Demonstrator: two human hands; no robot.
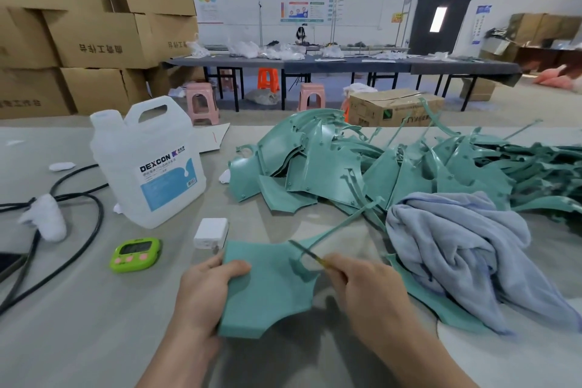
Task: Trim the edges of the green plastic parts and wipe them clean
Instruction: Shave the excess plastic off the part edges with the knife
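Through the head camera, a grey worktable stood in a workshop, with stacked cardboard boxes at the left and a long dark table behind. At the worktable's near side, the left hand gripped a matte green plastic part by its left edge. The right hand pinched a thin blade against the part's far edge.

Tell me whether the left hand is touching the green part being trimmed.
Touching. The head view shows the left hand gripping the green part by its left edge, with its fingers wrapped round that edge.
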